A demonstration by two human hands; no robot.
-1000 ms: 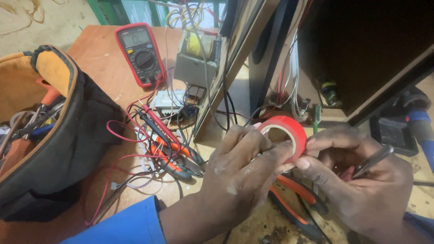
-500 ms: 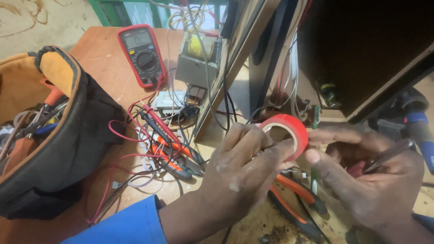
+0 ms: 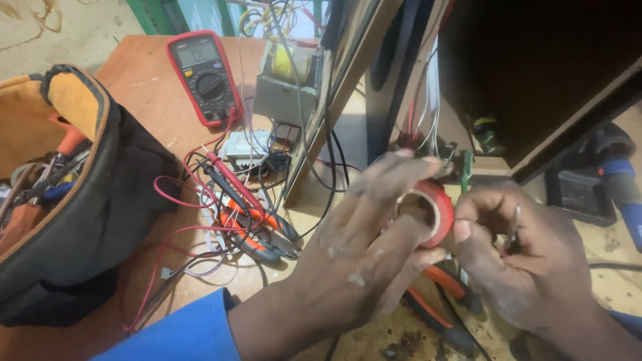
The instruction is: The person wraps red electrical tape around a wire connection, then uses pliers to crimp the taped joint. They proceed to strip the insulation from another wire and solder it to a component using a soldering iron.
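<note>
My left hand (image 3: 361, 247) grips a roll of red insulating tape (image 3: 438, 210), fingers spread over its front and thumb under it. My right hand (image 3: 528, 257) touches the roll's right edge with the thumb and forefinger. A thin metal tool (image 3: 513, 227) is tucked between the right hand's fingers. Both hands hover just in front of an open wooden cabinet (image 3: 535, 80) with bundled wires (image 3: 421, 120) at its edge. Orange-handled pliers (image 3: 441, 297) lie on the table under my hands.
A red multimeter (image 3: 204, 77) lies at the back with its probes (image 3: 231, 177) and red leads trailing over the table. More orange-handled pliers (image 3: 257, 230) lie among the wires. A black and tan tool bag (image 3: 60, 187) fills the left. A blue power tool (image 3: 618, 180) sits far right.
My left hand's fingers have spread wider over the front of the tape roll. The right hand has shifted slightly on the roll's edge, still holding the thin tool.
</note>
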